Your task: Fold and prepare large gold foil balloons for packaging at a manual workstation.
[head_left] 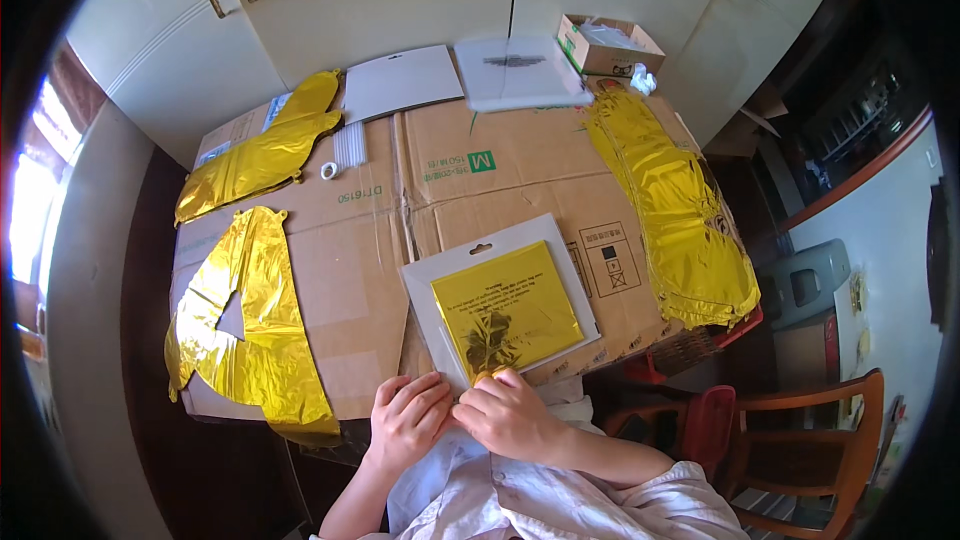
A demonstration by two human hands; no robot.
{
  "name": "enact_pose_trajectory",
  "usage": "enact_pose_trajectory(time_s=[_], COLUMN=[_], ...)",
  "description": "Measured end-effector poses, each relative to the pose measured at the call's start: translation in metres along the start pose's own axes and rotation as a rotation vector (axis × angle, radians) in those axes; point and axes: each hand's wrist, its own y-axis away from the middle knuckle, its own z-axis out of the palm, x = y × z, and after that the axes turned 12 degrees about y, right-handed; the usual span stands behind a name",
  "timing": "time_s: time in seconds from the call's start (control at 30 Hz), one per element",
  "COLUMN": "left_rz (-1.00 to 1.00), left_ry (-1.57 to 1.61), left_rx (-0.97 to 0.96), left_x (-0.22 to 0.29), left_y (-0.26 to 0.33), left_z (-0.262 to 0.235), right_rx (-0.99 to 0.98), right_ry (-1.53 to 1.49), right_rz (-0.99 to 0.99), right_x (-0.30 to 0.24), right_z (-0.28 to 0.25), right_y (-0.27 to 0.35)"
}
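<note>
Progress and markings on a cardboard-covered worktop (525,205). Three gold foil shapes are opened out flat and apparently uninflated: one at the far left (250,155), one with a triangular opening at the near left (272,330), and a long one on the right (690,230). By this arrangement, the unfolding of those three may be judged done; a folded gold foil packet (515,305), not yet spread out, lies on a white card (425,285) with a hanging slot, at the near edge directly before the person. The left hand (412,418) and right hand (508,422) meet at the card's near end, fingers bent and nearly touching; the right fingertips lie against the packet's near edge, but whether either grip is clamped on foil, card or something smaller cannot be told. White straws (349,145) and a small white roll (328,171) lie together beside the far-left foil, apart from the hands. Markings: the packet bears several lines of small dark print; the cardboard carries green lettering, a solid green block with a pale letter, and a black-outlined panel of symbols; a clear bag (525,85) at the back shows a dark printed mark.
</note>
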Motion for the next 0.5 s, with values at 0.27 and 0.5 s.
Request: enact_pose_trajectory(time_s=[0.27, 0.5], left_rz=[0.054, 0.041], left_ry=[-0.066, -0.031], left_rx=[0.011, 0.048], left_x=[-0.001, -0.001], left_y=[-0.002, -0.004], left_z=[0.0, 0.004], right_rx=[-0.014, 0.103], right_ry=[0.042, -0.403], right_rz=[-0.053, 0.029], right_x=[0.002, 0.032], right_z=[-0.003, -0.024], right_y=[-0.003, 0.02])
